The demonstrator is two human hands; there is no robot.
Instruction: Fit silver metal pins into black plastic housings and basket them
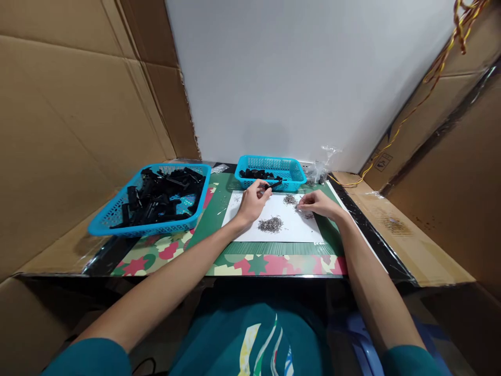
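Observation:
My left hand (253,201) is closed round a black plastic part (274,184), whose end sticks out to the right of the fingers, just before the small blue basket. At the right of the white sheet (246,235), my right hand (318,203) has its thumb and fingers pinched together low over the paper. What they hold, if anything, is too small to make out. Beside those fingertips lies a small pile of tiny metal pieces (290,199). A larger pile of similar metal pieces (271,224) spreads nearer to me.
A large blue basket (97,225) of black plastic parts stands at left. Behind the sheet, a small blue basket (299,183) holds more black parts. Clear plastic bags (318,171) lie to its right. Cardboard walls flank the table; twisted wires (420,96) hang at right.

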